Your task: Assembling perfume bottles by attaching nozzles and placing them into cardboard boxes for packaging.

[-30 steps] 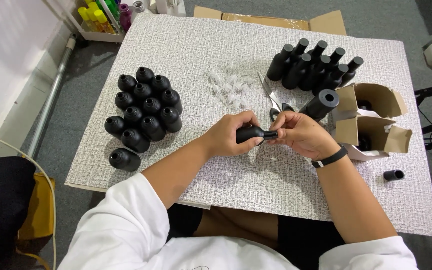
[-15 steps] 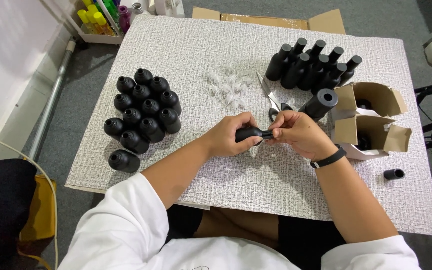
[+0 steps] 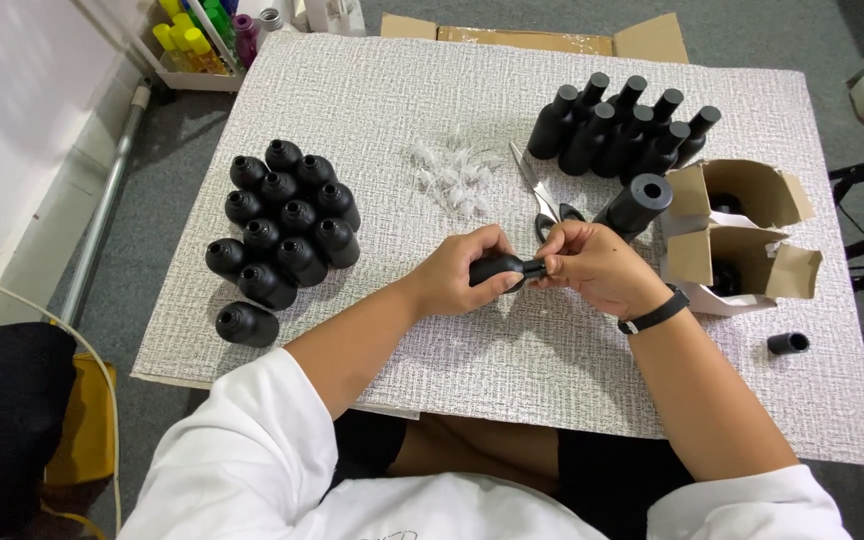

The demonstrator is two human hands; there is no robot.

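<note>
My left hand grips a small black bottle held on its side over the middle of the table. My right hand pinches the bottle's neck end with its fingertips. What sits between those fingertips is too small to make out. A black band is on my right wrist. Just behind my hands lie scissors and a heap of small clear plastic pieces.
A cluster of uncapped black bottles stands at the left of the textured white table mat. Capped black bottles stand at back right, beside a black tube and open cardboard boxes. A loose black cap lies at right.
Both hands stay together on the bottle in nearly the same spot; the fingers shift slightly at the neck.
</note>
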